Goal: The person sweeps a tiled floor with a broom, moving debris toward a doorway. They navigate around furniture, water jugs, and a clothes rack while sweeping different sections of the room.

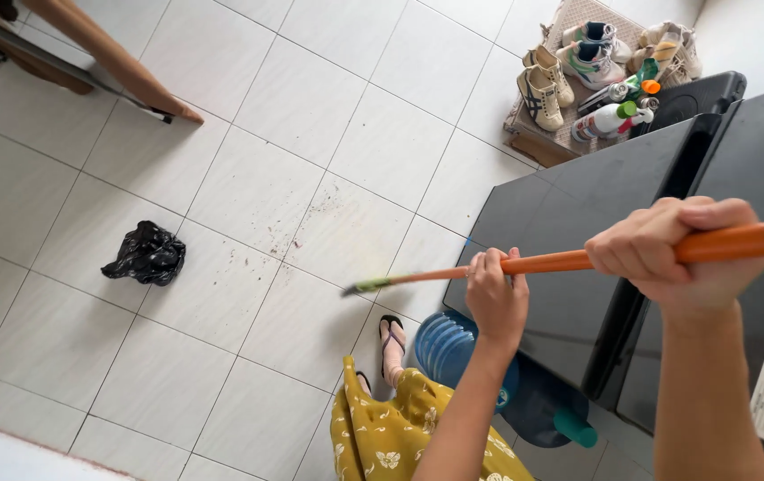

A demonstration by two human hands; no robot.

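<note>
Both hands, left (495, 298) and right (667, 254), were clamped round an orange broom handle (560, 261); its head was blurred, its top end cut off.

I have both hands on the broom handle (569, 260), my left hand (495, 298) nearer its working end, my right hand (674, 254) further up toward the frame's right edge. Scattered dirt (310, 227) lies mid-floor (221, 374). A crumpled bag (145, 254) sits left of it. Shoes (578, 62) and bottles (609, 116) rest on a mat (533, 138) at the far right, behind the cabinet (578, 205). A water jug (453, 343) lies by my foot (391, 343).
</note>
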